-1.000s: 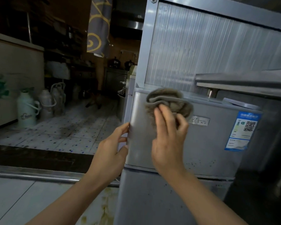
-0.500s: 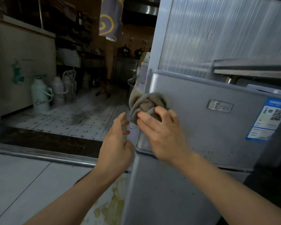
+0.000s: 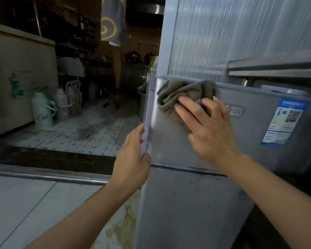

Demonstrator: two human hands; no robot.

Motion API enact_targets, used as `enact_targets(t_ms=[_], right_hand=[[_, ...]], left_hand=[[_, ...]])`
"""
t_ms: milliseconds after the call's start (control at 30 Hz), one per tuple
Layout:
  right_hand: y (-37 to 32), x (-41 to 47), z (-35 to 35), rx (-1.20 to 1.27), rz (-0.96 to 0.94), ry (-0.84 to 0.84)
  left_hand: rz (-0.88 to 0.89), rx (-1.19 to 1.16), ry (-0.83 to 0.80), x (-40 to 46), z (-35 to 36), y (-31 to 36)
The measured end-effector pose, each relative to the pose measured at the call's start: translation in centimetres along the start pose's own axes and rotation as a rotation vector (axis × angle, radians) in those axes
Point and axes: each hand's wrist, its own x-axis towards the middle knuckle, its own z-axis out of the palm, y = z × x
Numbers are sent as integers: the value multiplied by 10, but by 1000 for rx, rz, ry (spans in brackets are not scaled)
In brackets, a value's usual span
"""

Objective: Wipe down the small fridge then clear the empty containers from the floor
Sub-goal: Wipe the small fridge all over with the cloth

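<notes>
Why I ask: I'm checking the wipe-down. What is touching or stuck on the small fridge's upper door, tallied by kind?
On the small fridge:
Hands: 2 (left hand, right hand)
Grey-brown cloth: 1
Blue label: 1
Brand badge: 1
Total: 5

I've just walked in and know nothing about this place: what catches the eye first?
The right hand pressing a crumpled grey-brown cloth against the upper door of a small silver fridge, centre frame. The left hand holds that door's left edge. Far left, pale jugs stand on the speckled tile floor.
</notes>
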Motion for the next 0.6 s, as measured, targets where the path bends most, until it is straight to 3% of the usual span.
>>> enact_targets(t_ms=[100, 233, 333, 500, 600], right_hand=[[-17, -31, 10, 60, 42, 28], [-41, -111, 9, 62, -131, -166], [-32, -119, 1, 21, -161, -193], [15, -66, -5, 2, 240, -9], [7, -84, -1, 24, 304, 5]], left_hand=[[-6, -7, 7, -3, 15, 5], [-18, 51, 67, -6, 26, 6], [-22, 84, 80, -8, 31, 8], [-61, 110, 160, -6, 39, 13], [-71, 136, 203, -5, 46, 13]])
